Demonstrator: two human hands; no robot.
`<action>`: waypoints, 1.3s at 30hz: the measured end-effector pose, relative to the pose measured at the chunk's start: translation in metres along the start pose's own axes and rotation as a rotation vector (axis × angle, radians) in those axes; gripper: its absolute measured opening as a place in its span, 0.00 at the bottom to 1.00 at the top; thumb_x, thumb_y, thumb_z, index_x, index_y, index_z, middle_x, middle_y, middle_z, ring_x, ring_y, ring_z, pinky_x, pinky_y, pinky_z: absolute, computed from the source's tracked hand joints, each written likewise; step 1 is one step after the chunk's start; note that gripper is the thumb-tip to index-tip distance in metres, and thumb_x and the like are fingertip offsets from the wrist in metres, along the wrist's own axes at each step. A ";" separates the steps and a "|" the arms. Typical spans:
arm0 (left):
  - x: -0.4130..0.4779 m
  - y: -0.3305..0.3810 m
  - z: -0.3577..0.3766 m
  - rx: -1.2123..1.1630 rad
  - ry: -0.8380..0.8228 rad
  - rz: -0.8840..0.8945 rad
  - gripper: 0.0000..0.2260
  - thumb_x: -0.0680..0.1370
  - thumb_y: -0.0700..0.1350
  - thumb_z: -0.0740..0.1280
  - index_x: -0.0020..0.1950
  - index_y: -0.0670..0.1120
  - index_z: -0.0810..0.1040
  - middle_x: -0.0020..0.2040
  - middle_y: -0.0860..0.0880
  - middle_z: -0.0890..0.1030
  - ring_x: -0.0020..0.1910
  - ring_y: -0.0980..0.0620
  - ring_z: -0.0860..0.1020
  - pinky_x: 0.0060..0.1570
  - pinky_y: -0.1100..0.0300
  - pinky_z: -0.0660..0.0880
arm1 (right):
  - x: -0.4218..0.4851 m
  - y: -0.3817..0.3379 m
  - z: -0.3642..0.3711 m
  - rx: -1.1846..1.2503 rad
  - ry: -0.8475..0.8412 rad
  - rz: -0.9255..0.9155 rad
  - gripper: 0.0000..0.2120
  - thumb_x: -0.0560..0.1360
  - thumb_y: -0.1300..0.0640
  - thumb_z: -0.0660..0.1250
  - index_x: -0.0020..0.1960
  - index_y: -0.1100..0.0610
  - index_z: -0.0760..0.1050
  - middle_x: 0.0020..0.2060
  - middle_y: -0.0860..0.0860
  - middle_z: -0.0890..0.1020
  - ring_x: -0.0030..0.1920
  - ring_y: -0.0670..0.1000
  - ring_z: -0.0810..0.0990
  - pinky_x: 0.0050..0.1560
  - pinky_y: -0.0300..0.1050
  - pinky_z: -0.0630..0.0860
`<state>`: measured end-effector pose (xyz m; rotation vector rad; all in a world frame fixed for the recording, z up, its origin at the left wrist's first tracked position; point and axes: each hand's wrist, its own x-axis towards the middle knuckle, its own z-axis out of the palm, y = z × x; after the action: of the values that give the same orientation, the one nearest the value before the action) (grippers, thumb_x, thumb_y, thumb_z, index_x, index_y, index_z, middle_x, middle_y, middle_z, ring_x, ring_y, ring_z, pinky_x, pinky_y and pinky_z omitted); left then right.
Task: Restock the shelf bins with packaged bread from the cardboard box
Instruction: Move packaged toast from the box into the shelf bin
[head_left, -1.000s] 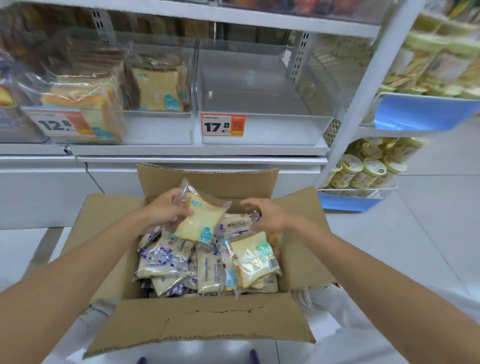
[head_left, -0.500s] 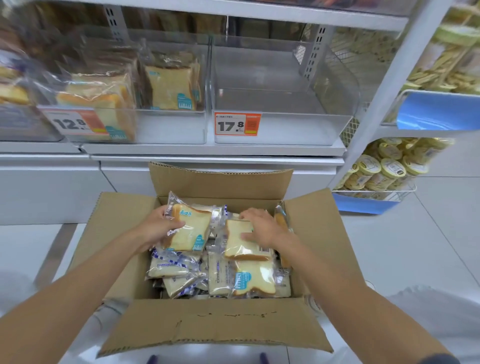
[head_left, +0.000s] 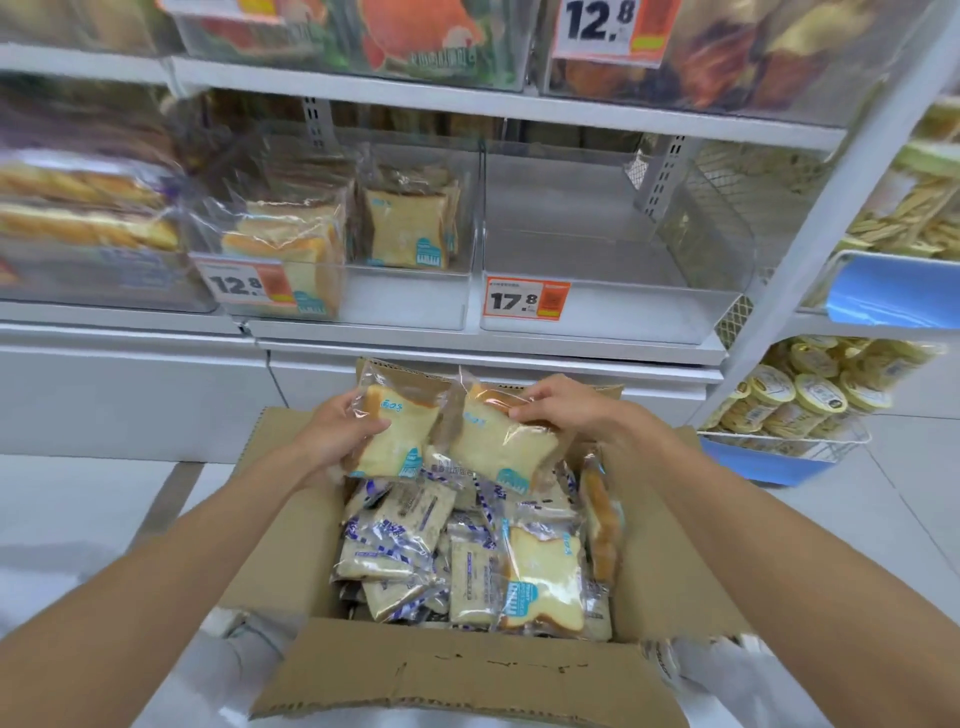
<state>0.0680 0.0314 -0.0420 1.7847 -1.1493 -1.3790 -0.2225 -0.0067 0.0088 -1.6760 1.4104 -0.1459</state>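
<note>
You have one bread pack in each of your hands, both held just above the far end of the cardboard box (head_left: 457, 680) at 6 o'clock. Your left hand (head_left: 337, 436) wraps round the left edge of the left pack (head_left: 402, 441), thumb on the front face. Your right hand (head_left: 566, 410) pinches the right pack (head_left: 498, 447) at its top corner, fingers curled over the crust end. The two packs touch side by side.

Handling, my read: light, soft, crushable. Each looks like a thick toast slice in loose clear film. The film looks slick, so a pinch on film alone may slip or let the pack swing. Better to hold across the flat faces with light pressure, or by the top seam for carrying only. Don't squeeze the middle, it'll likely dent.

Targets are at 12 o'clock. The middle bin (head_left: 405, 312) has matching toast packs standing upright at its back, with free floor in front. The right bin (head_left: 613, 322) at 1 o'clock shows no packs and carries the 17.8 tag (head_left: 525, 299). The print suggests the middle bin, but I can't confirm that from the tags.

Left in the box: another toast pack (head_left: 543, 582) near right, and blue-striped packs (head_left: 395, 530) at left, piled loosely. Those look flatter, so expect them to slide over each other.
</note>
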 end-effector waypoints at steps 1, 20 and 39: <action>-0.002 0.004 -0.004 0.006 -0.010 0.005 0.26 0.76 0.43 0.72 0.73 0.50 0.68 0.46 0.40 0.82 0.37 0.48 0.77 0.35 0.58 0.74 | -0.001 -0.011 -0.004 -0.047 -0.021 -0.027 0.07 0.78 0.54 0.67 0.50 0.56 0.81 0.39 0.45 0.82 0.40 0.44 0.78 0.44 0.40 0.71; -0.047 0.105 -0.035 -0.029 -0.042 0.306 0.20 0.74 0.46 0.74 0.60 0.55 0.67 0.48 0.54 0.77 0.43 0.57 0.79 0.38 0.65 0.77 | 0.002 -0.138 -0.029 -0.326 -0.014 -0.303 0.49 0.64 0.40 0.77 0.78 0.43 0.54 0.75 0.44 0.64 0.70 0.47 0.68 0.71 0.48 0.65; 0.131 0.146 -0.154 1.087 0.345 0.514 0.25 0.83 0.59 0.46 0.76 0.50 0.62 0.73 0.47 0.68 0.74 0.47 0.62 0.73 0.42 0.51 | 0.176 -0.196 -0.070 -0.947 0.427 -0.199 0.43 0.59 0.33 0.76 0.66 0.53 0.69 0.61 0.52 0.78 0.59 0.56 0.77 0.57 0.50 0.76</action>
<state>0.1875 -0.1580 0.0683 2.0076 -2.1590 -0.0590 -0.0634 -0.2052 0.1065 -2.6838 1.7648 0.0819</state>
